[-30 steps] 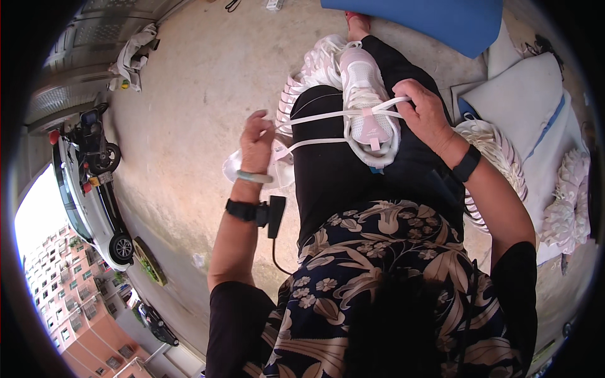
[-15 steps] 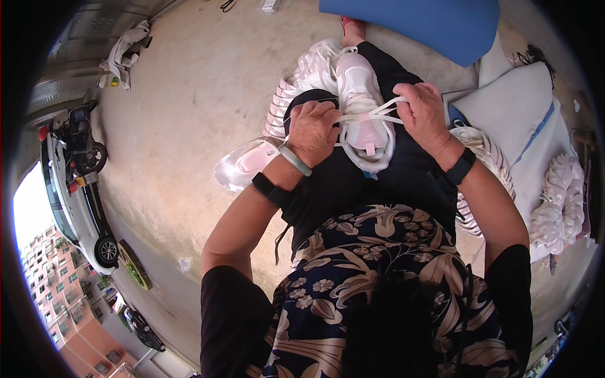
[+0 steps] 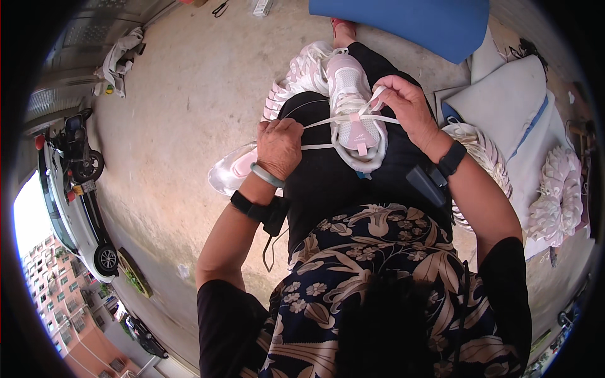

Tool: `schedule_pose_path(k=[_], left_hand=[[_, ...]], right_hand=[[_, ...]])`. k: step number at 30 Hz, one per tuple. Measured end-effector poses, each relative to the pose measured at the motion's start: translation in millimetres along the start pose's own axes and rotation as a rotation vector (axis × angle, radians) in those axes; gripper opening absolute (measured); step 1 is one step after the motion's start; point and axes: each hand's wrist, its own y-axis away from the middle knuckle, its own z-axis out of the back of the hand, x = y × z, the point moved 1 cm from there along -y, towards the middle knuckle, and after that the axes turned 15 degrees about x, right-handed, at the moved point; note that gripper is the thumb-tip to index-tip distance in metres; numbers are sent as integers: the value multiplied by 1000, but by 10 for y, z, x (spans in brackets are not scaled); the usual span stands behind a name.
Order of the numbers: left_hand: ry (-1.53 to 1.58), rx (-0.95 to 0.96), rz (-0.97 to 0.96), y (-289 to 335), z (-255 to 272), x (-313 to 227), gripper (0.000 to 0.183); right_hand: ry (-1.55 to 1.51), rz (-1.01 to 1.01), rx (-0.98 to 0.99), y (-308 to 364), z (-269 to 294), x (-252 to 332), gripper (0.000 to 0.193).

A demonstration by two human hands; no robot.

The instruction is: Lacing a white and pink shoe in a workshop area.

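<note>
A pink and white sneaker (image 3: pixel 350 82) lies across my lap on the black trousers, its heel opening toward me. White shoelaces (image 3: pixel 322 121) cross over its tongue. Left of the shoe, my left hand (image 3: pixel 279 146) is closed on a lace that runs taut to the tongue; another strand reaches the shoe's side just below. To the right, my right hand (image 3: pixel 406 112) pinches a lace end, holding it up in a small bend above the tongue. A second strand passes under that hand's fingers. The fingertips of the left hand are partly hidden.
A curved row of pink and white sneakers (image 3: pixel 287 82) lies beyond my left knee, with one shoe (image 3: pixel 234 169) beside my left wrist. More white shoes (image 3: pixel 558 198) are bundled at the right near grey sheets (image 3: pixel 504 113). A blue board (image 3: pixel 409 22) lies ahead; vehicles stand far left.
My left hand has moved left and down, drawing its lace out longer. My right hand has moved slightly left and up, nearer the shoe, lifting a lace end.
</note>
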Motion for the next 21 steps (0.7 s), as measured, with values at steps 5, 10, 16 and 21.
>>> schedule_pose_path(k=[5, 10, 16, 21], left_hand=[[38, -18, 29, 55, -3, 25, 5], [43, -88, 65, 108, 24, 115, 5], [-135, -76, 97, 232, 180, 211, 14], [-197, -207, 123, 526, 300, 441, 16]], right_hand=[[-16, -47, 102, -59, 73, 60, 9], [179, -322, 310, -124, 115, 196, 12], [443, -285, 419, -232, 145, 26, 16], [422, -208, 308, -151, -30, 94, 12]])
